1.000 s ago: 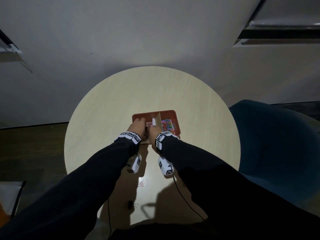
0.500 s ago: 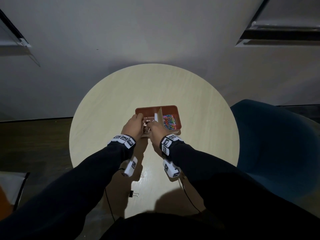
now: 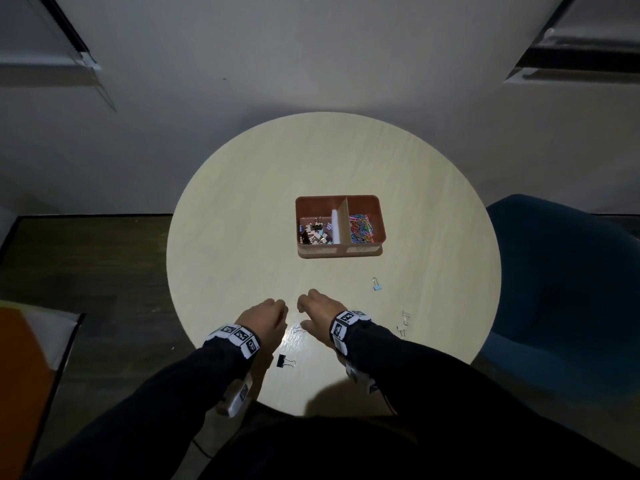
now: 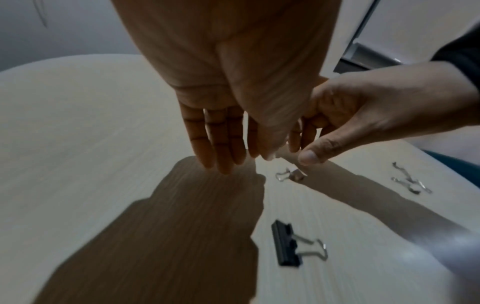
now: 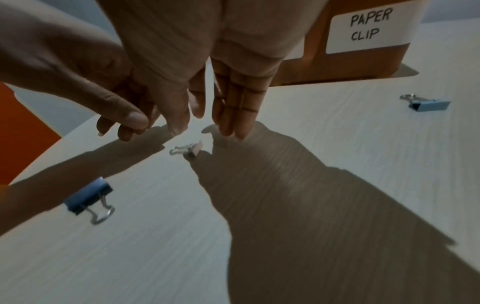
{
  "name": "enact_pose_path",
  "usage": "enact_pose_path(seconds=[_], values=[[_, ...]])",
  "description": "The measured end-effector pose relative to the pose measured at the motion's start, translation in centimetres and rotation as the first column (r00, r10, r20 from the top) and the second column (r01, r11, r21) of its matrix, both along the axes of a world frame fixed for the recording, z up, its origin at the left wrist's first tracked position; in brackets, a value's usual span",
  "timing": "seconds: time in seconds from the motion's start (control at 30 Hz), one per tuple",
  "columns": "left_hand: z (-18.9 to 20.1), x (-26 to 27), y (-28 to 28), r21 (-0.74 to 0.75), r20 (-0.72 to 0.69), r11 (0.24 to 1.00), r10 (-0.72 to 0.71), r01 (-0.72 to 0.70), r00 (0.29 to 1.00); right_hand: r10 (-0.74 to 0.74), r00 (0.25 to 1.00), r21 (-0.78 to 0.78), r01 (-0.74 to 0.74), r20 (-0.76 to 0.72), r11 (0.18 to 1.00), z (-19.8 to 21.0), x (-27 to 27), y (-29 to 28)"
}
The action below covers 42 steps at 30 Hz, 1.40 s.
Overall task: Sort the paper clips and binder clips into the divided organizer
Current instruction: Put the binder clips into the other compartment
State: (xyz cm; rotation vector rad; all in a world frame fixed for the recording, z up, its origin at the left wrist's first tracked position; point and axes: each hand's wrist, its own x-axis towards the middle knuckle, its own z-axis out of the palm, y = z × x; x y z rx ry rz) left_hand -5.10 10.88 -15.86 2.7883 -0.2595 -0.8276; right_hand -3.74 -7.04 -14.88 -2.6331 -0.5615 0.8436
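The brown divided organizer stands mid-table, with binder clips in its left compartment and coloured paper clips in its right one. Both hands hover low over the near part of the table, side by side. My left hand has straight fingers and holds nothing. My right hand is likewise open and empty. A small silver binder clip lies on the table just below both sets of fingertips. Nearer me, by my left wrist, lies a black binder clip.
A light blue binder clip lies between my right hand and the organizer. Two silver clips lie right of my right wrist. The round table ends close behind my wrists; a dark blue chair stands at the right.
Both hands have pulled back from the organizer's left compartment toward the near table edge. They now hover empty over the small silver clip.
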Motion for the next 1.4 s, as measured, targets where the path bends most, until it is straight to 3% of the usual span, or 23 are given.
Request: enact_pose_path(seconds=[0.17, 0.4, 0.63, 0.8, 0.93, 1.13, 1.27, 1.4], values=[[-1.3, -1.1, 0.6, -0.062, -0.156, 0.985, -0.169, 0.161, 0.973, 0.023, 1.000, -0.050, -0.023, -0.010, 0.998, -1.3, -1.1, 1.1], [-3.0, -2.5, 0.0, -0.029, -0.152, 0.940, -0.340, 0.340, 0.928, -0.004, 1.000, -0.081, 0.004, -0.009, 0.997, -1.4, -1.7, 1.9], [-3.3, -2.4, 0.1, -0.051, -0.145, 0.946, -0.323, 0.319, 0.935, -0.128, 0.985, -0.072, 0.120, -0.113, 0.990, -0.1, -2.4, -0.1], [-3.5, -3.0, 0.0, -0.146, -0.119, 0.955, -0.277, 0.259, 0.954, -0.152, 0.974, -0.077, 0.140, -0.169, 0.987, 0.2, -2.2, -2.7], [-3.2, -3.2, -0.6, -0.102, -0.144, 0.947, -0.317, 0.305, 0.937, -0.174, 0.969, -0.100, 0.158, -0.177, 0.982, 0.1, -2.2, -4.3], [-2.5, -2.9, -1.7, -0.121, -0.133, 0.956, -0.281, 0.266, 0.950, -0.227, 0.956, -0.085, 0.215, -0.188, 0.973, 0.0, -2.0, -6.3], [-2.3, -2.9, -3.2, -0.182, -0.139, 0.974, -0.159, 0.132, 0.977, -0.296, 0.932, -0.023, 0.298, -0.210, 0.954, 0.3, -2.0, -8.5], [-1.9, -2.7, -5.9, -0.287, -0.106, 0.958, -0.035, 0.003, 0.994, -0.499, 0.837, 0.074, 0.525, -0.222, 0.848, 0.9, -2.0, -11.6]])
